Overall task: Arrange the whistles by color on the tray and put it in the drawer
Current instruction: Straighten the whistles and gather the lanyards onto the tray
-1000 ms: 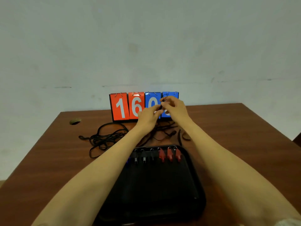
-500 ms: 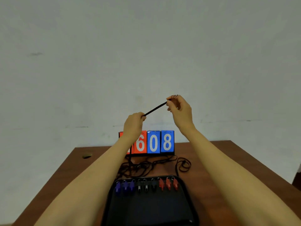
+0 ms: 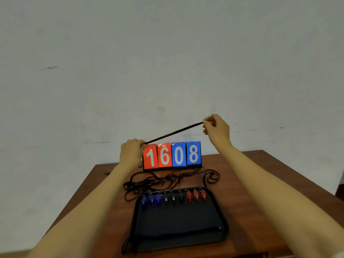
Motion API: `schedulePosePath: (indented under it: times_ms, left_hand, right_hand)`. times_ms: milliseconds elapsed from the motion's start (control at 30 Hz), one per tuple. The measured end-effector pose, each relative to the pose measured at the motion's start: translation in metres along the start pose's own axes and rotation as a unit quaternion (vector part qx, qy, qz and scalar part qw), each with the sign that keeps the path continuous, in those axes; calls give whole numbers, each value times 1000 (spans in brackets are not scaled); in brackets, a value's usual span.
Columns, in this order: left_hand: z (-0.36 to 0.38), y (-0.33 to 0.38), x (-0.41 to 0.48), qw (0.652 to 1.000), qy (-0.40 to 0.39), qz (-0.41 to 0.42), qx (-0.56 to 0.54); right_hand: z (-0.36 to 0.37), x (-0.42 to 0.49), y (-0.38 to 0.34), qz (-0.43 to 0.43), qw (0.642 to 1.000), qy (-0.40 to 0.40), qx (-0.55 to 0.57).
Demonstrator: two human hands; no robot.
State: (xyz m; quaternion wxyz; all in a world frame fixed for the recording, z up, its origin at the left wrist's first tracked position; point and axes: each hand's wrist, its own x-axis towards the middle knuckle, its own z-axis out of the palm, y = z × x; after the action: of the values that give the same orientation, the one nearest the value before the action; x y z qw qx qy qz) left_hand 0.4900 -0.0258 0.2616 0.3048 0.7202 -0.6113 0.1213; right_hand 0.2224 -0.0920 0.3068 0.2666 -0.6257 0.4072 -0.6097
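Observation:
A black tray (image 3: 178, 228) lies on the brown table (image 3: 251, 183). Along its far edge sit three blue whistles (image 3: 151, 199), three black whistles (image 3: 173, 199) and three red whistles (image 3: 196, 195), grouped left to right. A black lanyard cord (image 3: 173, 132) is stretched taut in the air between my hands. My left hand (image 3: 131, 154) grips its lower end beside the scoreboard. My right hand (image 3: 216, 128) pinches its upper end, raised above the scoreboard.
A flip scoreboard (image 3: 172, 155) reading 1608 stands at the table's far edge. A tangle of black cords (image 3: 158, 182) lies between it and the tray. A small hole (image 3: 107, 173) marks the table's far left. A pale wall rises behind.
My hands rose from the table with the cord, then drew apart. The cord between them is now longer and taut. The view tilted upward.

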Motion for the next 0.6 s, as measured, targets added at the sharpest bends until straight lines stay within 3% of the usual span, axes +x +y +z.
schedulePosePath:
  times_ms: [167, 267, 433, 600]
  left_hand:
    - [8, -9, -38, 985, -87, -25, -146]
    - [18, -15, -58, 980, -103, -45, -163]
    - [37, -28, -93, 961, -207, -68, -172]
    - [58, -38, -127, 952, -213, -112, -191]
  right_hand:
    - [-11, -27, 38, 87, 995, -6, -43]
    - [-15, -50, 65, 155, 985, -25, -75]
    - [-27, -83, 109, 234, 959, -77, -140]
    - [-41, -110, 136, 278, 945, -68, -158]
